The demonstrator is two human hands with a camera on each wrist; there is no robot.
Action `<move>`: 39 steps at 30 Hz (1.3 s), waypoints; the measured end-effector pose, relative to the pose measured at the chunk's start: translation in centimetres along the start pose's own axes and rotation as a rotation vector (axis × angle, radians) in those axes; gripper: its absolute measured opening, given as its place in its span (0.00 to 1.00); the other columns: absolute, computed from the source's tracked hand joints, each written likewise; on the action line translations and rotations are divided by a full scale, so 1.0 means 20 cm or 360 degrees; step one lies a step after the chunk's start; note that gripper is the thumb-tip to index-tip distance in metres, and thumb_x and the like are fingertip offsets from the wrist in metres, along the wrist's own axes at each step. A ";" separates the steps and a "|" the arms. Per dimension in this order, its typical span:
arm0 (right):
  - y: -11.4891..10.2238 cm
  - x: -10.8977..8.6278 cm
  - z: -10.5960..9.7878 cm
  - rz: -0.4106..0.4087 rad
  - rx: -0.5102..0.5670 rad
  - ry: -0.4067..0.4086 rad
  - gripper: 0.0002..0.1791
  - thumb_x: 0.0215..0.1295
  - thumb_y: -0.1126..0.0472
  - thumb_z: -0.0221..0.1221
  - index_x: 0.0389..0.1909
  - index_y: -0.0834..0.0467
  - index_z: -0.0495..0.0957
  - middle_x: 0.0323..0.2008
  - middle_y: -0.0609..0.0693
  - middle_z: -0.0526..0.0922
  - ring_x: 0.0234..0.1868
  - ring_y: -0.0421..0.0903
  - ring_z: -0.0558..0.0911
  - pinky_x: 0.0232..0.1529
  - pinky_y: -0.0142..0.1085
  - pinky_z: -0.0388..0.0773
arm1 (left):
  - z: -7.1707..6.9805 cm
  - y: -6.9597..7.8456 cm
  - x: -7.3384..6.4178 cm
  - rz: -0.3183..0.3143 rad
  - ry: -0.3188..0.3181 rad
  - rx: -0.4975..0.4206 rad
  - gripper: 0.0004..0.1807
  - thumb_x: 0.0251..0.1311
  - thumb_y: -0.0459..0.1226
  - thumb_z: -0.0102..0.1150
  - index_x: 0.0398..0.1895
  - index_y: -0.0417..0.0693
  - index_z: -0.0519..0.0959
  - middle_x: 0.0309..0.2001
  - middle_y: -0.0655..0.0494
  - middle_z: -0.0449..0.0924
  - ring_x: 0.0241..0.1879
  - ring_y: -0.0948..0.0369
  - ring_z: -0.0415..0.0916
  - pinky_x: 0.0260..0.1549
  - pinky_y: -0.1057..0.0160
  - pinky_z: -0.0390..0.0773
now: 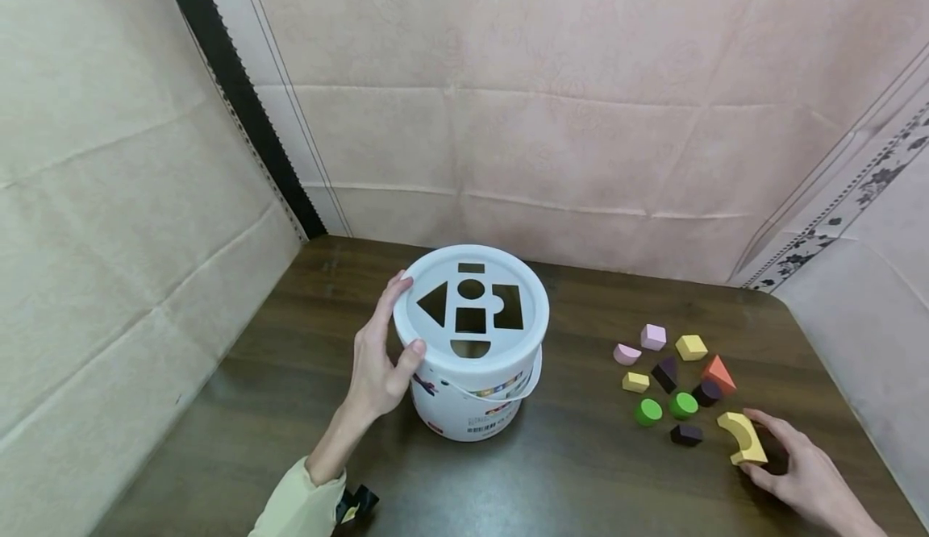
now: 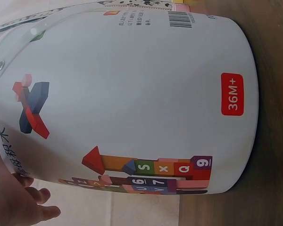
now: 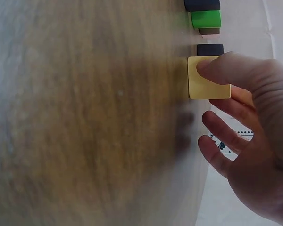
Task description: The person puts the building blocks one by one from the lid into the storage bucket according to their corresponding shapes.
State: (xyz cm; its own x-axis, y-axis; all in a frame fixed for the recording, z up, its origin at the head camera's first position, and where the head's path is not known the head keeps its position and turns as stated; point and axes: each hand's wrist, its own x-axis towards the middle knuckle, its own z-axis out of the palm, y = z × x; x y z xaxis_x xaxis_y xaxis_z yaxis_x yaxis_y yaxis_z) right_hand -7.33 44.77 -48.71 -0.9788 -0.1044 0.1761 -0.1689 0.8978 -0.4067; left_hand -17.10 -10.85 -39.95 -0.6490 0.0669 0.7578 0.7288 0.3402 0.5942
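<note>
A white bucket (image 1: 464,416) stands on the table, its pale blue lid (image 1: 511,267) cut with shaped holes. My left hand (image 1: 381,360) grips the left side of the lid's rim, thumb in front and fingers farther back. Printed blocks and a "36M+" label (image 2: 232,94) mark the bucket's side in the left wrist view. At the right, my right hand (image 1: 806,468) holds a yellow arch block (image 1: 746,434) between thumb and fingers. The right wrist view shows the thumb on the block's flat end (image 3: 210,87), the other fingers behind and below it.
Left of the arch lie several loose blocks: green cylinders (image 1: 684,405), a red triangle (image 1: 718,374), dark blocks (image 1: 686,435), yellow blocks (image 1: 691,348) and pink ones (image 1: 653,337). A white handle (image 1: 533,380) hangs at the bucket's front right. Cloth walls (image 1: 508,142) border the table.
</note>
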 end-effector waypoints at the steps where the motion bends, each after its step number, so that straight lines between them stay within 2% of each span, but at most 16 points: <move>1: 0.00 0.00 0.00 0.0014 -0.0011 -0.0004 0.42 0.42 0.66 0.78 0.61 0.68 0.70 0.53 0.71 0.75 0.50 0.69 0.76 0.39 0.60 0.74 | 0.00 0.00 0.00 -0.0002 0.0000 0.0001 0.42 0.63 0.60 0.48 0.70 0.38 0.67 0.71 0.45 0.66 0.65 0.48 0.69 0.62 0.46 0.67; 4: 0.00 0.00 0.00 0.0044 -0.0010 0.0009 0.42 0.41 0.62 0.79 0.60 0.66 0.72 0.51 0.66 0.79 0.46 0.47 0.80 0.36 0.43 0.78 | 0.00 0.00 0.00 0.0003 0.0006 -0.0002 0.42 0.64 0.61 0.48 0.70 0.37 0.67 0.71 0.44 0.66 0.66 0.47 0.68 0.63 0.45 0.66; 6: 0.00 -0.01 0.00 0.0050 -0.0002 0.0036 0.42 0.40 0.60 0.80 0.59 0.64 0.74 0.47 0.62 0.81 0.41 0.33 0.77 0.32 0.32 0.75 | 0.00 0.00 0.00 0.0005 0.0010 -0.0002 0.43 0.64 0.61 0.48 0.70 0.37 0.67 0.71 0.44 0.66 0.67 0.47 0.67 0.63 0.44 0.65; 7: 0.00 -0.01 0.01 0.0048 0.0007 0.0056 0.41 0.39 0.60 0.80 0.58 0.64 0.74 0.45 0.59 0.82 0.38 0.28 0.75 0.30 0.28 0.72 | 0.00 0.00 0.00 0.0006 0.0012 0.0000 0.43 0.64 0.62 0.47 0.70 0.37 0.67 0.71 0.44 0.66 0.67 0.47 0.66 0.63 0.44 0.65; 8: 0.00 -0.02 0.01 0.0044 0.0019 0.0070 0.41 0.39 0.60 0.81 0.57 0.64 0.74 0.44 0.58 0.82 0.37 0.26 0.74 0.29 0.27 0.72 | 0.00 0.00 0.00 0.0008 0.0015 0.0000 0.43 0.64 0.62 0.47 0.69 0.37 0.67 0.71 0.44 0.66 0.67 0.47 0.66 0.63 0.44 0.65; 14: -0.01 -0.02 0.02 0.0058 0.0041 0.0119 0.39 0.38 0.59 0.81 0.54 0.62 0.75 0.41 0.52 0.81 0.35 0.27 0.74 0.29 0.25 0.71 | 0.01 0.00 -0.01 0.0002 0.0021 -0.0008 0.43 0.64 0.62 0.47 0.69 0.37 0.67 0.71 0.44 0.66 0.68 0.48 0.66 0.63 0.45 0.65; 21: -0.04 -0.01 0.00 0.0090 0.0031 0.0113 0.38 0.39 0.57 0.81 0.52 0.63 0.76 0.39 0.52 0.82 0.34 0.27 0.74 0.30 0.28 0.72 | 0.01 0.00 0.00 0.0005 0.0024 -0.0011 0.42 0.63 0.60 0.48 0.69 0.37 0.67 0.71 0.44 0.66 0.68 0.48 0.66 0.63 0.44 0.65; 29: -0.11 0.02 -0.05 0.0087 0.0040 0.0126 0.37 0.40 0.56 0.81 0.52 0.62 0.76 0.41 0.54 0.82 0.35 0.28 0.74 0.30 0.31 0.75 | 0.01 0.00 0.00 0.0014 0.0030 0.0005 0.42 0.64 0.60 0.47 0.69 0.37 0.68 0.70 0.44 0.67 0.67 0.47 0.66 0.62 0.42 0.66; 35: -0.20 0.06 -0.07 -0.0040 0.0098 0.0212 0.35 0.38 0.57 0.82 0.50 0.58 0.78 0.39 0.46 0.81 0.36 0.29 0.77 0.34 0.21 0.71 | 0.01 0.00 0.00 0.0016 0.0034 0.0003 0.42 0.64 0.60 0.48 0.69 0.37 0.67 0.70 0.44 0.67 0.68 0.47 0.66 0.63 0.43 0.65; 39: -0.26 0.10 -0.10 -0.0195 0.0165 0.0310 0.37 0.33 0.62 0.83 0.49 0.58 0.79 0.37 0.39 0.81 0.36 0.29 0.79 0.36 0.17 0.68 | 0.01 0.00 -0.01 0.0011 0.0042 0.0006 0.42 0.63 0.60 0.48 0.69 0.37 0.67 0.70 0.44 0.67 0.68 0.47 0.66 0.64 0.46 0.65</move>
State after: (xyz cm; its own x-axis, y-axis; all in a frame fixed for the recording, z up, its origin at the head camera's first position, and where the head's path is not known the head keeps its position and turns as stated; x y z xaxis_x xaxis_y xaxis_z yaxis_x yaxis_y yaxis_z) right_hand -8.23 40.67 -44.51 -0.9113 -0.1160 0.3951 -0.3056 0.8337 -0.4600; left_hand -17.11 -10.74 -40.14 -0.6378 0.0447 0.7689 0.7326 0.3434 0.5877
